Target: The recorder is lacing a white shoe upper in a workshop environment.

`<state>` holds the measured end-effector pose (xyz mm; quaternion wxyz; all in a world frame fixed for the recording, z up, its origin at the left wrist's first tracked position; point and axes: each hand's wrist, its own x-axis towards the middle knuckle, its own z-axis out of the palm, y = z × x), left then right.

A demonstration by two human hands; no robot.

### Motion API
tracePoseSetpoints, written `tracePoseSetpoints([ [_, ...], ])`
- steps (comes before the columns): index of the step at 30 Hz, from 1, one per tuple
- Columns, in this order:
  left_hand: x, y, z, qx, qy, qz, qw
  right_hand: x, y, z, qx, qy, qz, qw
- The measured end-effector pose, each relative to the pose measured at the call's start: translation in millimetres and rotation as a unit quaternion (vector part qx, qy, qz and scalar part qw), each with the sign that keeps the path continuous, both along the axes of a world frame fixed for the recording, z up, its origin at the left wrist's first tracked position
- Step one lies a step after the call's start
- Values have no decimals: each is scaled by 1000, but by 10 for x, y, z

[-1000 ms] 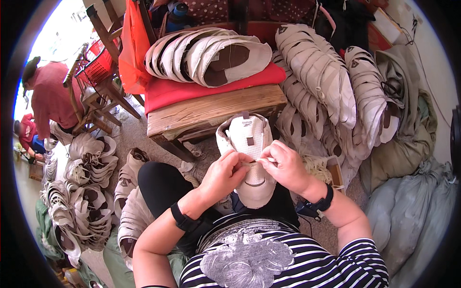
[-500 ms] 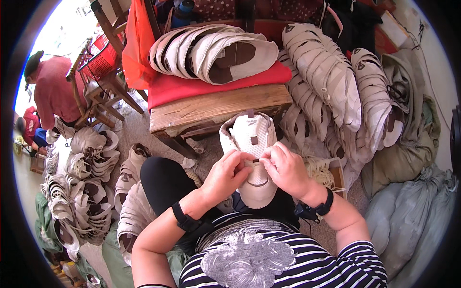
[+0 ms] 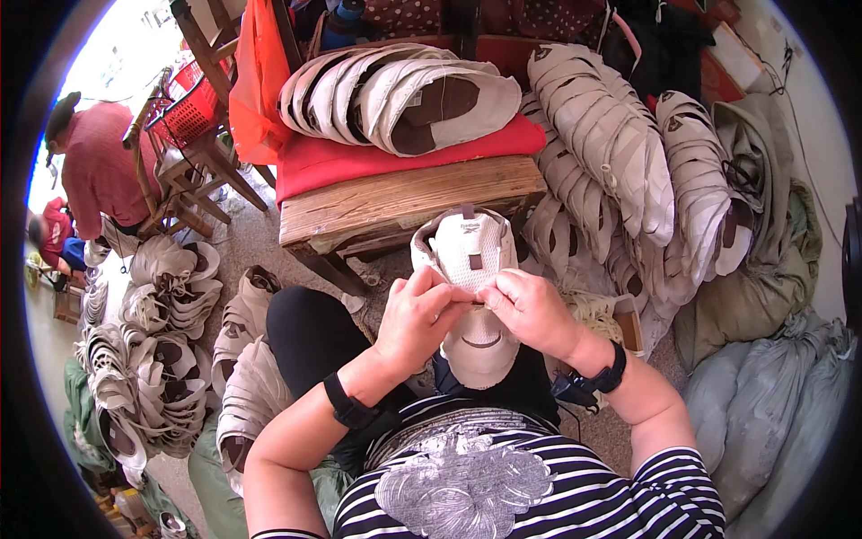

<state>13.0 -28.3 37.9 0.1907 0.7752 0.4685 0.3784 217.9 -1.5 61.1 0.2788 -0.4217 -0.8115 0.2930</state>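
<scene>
A cream shoe upper lies across my lap, its mesh tongue with a small brown tab pointing away from me and its rounded toe towards my body. My left hand pinches the middle of the upper from the left, fingers curled. From the right, my right hand pinches the same spot with thumb and forefinger, its fingertips touching those of the left. Whatever small part lies between the fingertips is hidden.
Ahead stands a wooden bench with a red cloth and nested shoe uppers. More stacked uppers lean at the right, above a box of cream strands. Piles of uppers cover the left floor; a person sits beyond.
My two hands have come together, closing the small gap between their fingertips over the upper. A dark bit that showed there is now covered.
</scene>
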Motion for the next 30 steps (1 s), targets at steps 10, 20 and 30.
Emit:
tracePoseSetpoints([
  [10, -931, 24, 166, 193, 210, 183, 941, 315, 31, -14, -208, 122, -13, 970],
  [20, -6020, -2678, -767, -147, -701, 366, 594, 1048, 121, -592, -50, -63, 98, 992],
  [30, -2281, -348, -91, -189, -563, 386, 706, 2087, -107, -1381, -505, 229, -316, 770],
])
